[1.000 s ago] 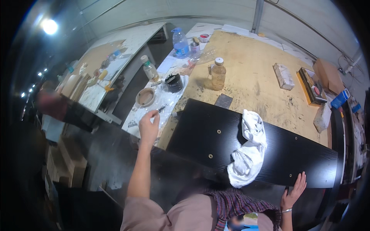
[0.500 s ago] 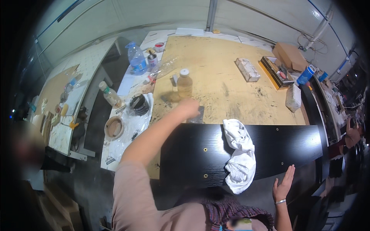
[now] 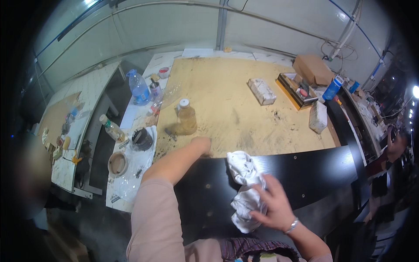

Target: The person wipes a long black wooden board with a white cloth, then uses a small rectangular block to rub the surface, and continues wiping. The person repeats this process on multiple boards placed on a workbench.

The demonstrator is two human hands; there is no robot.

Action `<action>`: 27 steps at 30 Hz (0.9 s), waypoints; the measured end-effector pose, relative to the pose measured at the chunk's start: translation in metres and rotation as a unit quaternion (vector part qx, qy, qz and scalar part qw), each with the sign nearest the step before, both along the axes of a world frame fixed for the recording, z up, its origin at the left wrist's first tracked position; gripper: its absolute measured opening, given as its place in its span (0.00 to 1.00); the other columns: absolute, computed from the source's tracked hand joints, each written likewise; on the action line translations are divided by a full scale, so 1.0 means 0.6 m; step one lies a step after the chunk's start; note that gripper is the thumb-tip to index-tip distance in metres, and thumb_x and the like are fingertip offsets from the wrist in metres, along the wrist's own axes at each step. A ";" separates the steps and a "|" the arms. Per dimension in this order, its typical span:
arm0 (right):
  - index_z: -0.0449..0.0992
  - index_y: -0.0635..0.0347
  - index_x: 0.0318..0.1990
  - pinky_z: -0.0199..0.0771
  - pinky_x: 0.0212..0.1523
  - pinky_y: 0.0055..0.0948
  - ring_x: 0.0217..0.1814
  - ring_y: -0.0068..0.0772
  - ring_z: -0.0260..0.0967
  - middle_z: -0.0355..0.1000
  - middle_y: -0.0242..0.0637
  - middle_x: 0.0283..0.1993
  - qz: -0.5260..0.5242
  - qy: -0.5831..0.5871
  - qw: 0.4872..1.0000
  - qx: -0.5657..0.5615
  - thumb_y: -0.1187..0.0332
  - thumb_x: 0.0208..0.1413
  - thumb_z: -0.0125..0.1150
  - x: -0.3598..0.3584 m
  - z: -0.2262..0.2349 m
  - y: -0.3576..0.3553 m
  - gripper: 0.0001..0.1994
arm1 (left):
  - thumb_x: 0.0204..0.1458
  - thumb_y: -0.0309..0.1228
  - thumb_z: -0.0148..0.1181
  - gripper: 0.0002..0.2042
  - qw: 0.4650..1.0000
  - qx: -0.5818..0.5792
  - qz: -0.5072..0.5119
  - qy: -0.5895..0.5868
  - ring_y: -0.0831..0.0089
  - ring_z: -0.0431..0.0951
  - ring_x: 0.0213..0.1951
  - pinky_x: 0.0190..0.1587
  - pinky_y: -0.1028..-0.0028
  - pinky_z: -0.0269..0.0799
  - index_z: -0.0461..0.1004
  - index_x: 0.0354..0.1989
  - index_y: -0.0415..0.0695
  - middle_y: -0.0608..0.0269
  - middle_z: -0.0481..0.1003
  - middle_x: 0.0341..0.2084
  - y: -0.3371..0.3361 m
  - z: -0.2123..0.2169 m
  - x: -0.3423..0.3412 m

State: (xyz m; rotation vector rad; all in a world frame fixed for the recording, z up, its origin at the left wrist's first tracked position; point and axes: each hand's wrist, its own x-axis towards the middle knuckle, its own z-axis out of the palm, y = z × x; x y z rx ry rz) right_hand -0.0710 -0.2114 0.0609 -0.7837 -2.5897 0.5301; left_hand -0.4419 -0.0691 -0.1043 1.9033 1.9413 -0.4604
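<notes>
My left hand (image 3: 201, 146) is closed at the far edge of a glossy black board (image 3: 323, 172). Its fingers face away, so whatever they hold is hidden. A crumpled white cloth (image 3: 244, 168) lies across the board. Over the cloth's right side is my right hand (image 3: 278, 204), slightly blurred, with thumb and fingers apart and fingertips at the folds. Just beyond my left hand stands a capped clear bottle of yellowish liquid (image 3: 187, 118).
Left of the board are a black tub (image 3: 142, 139), a round brown container (image 3: 117, 164), a small bottle (image 3: 112, 129) and a large water bottle (image 3: 139, 89). Wrapped blocks (image 3: 262, 91), an open box (image 3: 286, 89) and a blue bottle (image 3: 332, 88) stand at the far right.
My right hand has moved left from beyond the board's near edge onto the cloth. My left hand has drawn back toward the board; the dark flat piece near it no longer shows.
</notes>
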 end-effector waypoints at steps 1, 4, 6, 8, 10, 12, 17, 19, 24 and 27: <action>0.70 0.50 0.70 0.56 0.73 0.62 0.77 0.71 0.51 0.53 0.56 0.78 0.034 -0.046 0.998 0.012 0.47 0.48 0.74 -0.026 -0.002 0.000 0.41 | 0.49 0.55 0.74 0.29 1.000 -0.006 0.000 0.002 0.56 0.83 0.53 0.53 0.58 0.79 0.84 0.49 0.43 0.56 0.83 0.50 -0.006 0.004 -0.004; 0.71 0.47 0.69 0.54 0.71 0.69 0.77 0.71 0.50 0.52 0.54 0.79 0.057 -0.090 0.994 0.029 0.44 0.50 0.72 -0.066 -0.015 0.003 0.39 | 0.47 0.55 0.75 0.28 1.000 -0.010 -0.003 0.012 0.57 0.83 0.52 0.52 0.58 0.79 0.85 0.47 0.43 0.57 0.83 0.50 0.000 0.009 0.000; 0.72 0.52 0.67 0.54 0.70 0.69 0.77 0.69 0.50 0.52 0.52 0.79 0.053 -0.087 0.994 0.033 0.47 0.50 0.72 -0.071 -0.041 0.012 0.37 | 0.46 0.52 0.75 0.29 0.999 -0.030 -0.008 0.020 0.56 0.84 0.52 0.52 0.58 0.80 0.83 0.51 0.43 0.55 0.83 0.50 0.006 0.026 0.007; 0.74 0.54 0.64 0.54 0.70 0.68 0.76 0.69 0.50 0.52 0.52 0.78 0.055 -0.071 0.995 0.038 0.48 0.51 0.71 -0.072 -0.060 0.013 0.35 | 0.45 0.49 0.75 0.31 1.000 -0.002 0.023 0.011 0.55 0.84 0.52 0.52 0.57 0.79 0.80 0.54 0.43 0.52 0.82 0.51 -0.005 0.031 0.009; 0.76 0.56 0.61 0.53 0.71 0.68 0.76 0.68 0.51 0.54 0.52 0.77 0.060 -0.056 0.996 0.042 0.49 0.51 0.71 -0.075 -0.062 0.011 0.32 | 0.43 0.45 0.75 0.33 0.993 0.082 0.089 -0.014 0.54 0.83 0.52 0.54 0.57 0.79 0.76 0.58 0.42 0.49 0.81 0.51 -0.011 0.043 -0.007; 0.77 0.51 0.59 0.59 0.68 0.68 0.72 0.70 0.57 0.59 0.53 0.74 0.052 -0.053 0.996 0.052 0.48 0.49 0.71 -0.077 -0.068 0.013 0.31 | 0.41 0.39 0.73 0.36 0.963 0.211 0.126 -0.110 0.51 0.81 0.55 0.58 0.56 0.77 0.71 0.61 0.41 0.45 0.80 0.52 -0.023 0.099 -0.007; 0.77 0.57 0.57 0.60 0.67 0.70 0.72 0.71 0.58 0.60 0.54 0.74 0.036 -0.041 0.997 0.053 0.52 0.45 0.74 -0.074 -0.069 0.010 0.32 | 0.43 0.35 0.69 0.31 0.832 0.419 0.153 -0.329 0.54 0.81 0.51 0.57 0.62 0.75 0.72 0.60 0.42 0.47 0.80 0.50 -0.148 0.248 -0.067; 0.78 0.59 0.56 0.59 0.68 0.69 0.72 0.70 0.58 0.61 0.55 0.73 0.043 -0.029 0.997 0.062 0.52 0.45 0.73 -0.075 -0.069 0.007 0.31 | 0.45 0.33 0.68 0.29 0.774 0.435 0.204 -0.412 0.60 0.81 0.49 0.54 0.63 0.75 0.72 0.59 0.41 0.52 0.80 0.48 -0.245 0.286 -0.098; 0.79 0.59 0.56 0.57 0.69 0.65 0.72 0.69 0.57 0.61 0.54 0.73 0.052 -0.020 0.997 0.061 0.53 0.45 0.73 -0.076 -0.073 0.011 0.31 | 0.47 0.33 0.67 0.26 0.809 0.424 0.251 -0.321 0.60 0.83 0.43 0.53 0.65 0.76 0.77 0.58 0.41 0.52 0.82 0.45 -0.378 0.232 -0.129; 0.79 0.59 0.57 0.58 0.69 0.63 0.71 0.68 0.57 0.61 0.53 0.72 0.057 -0.023 0.995 0.079 0.54 0.45 0.72 -0.073 -0.074 0.013 0.31 | 0.48 0.36 0.67 0.26 0.791 0.416 0.318 -0.317 0.55 0.84 0.47 0.55 0.63 0.76 0.78 0.57 0.39 0.48 0.83 0.43 -0.376 0.182 -0.122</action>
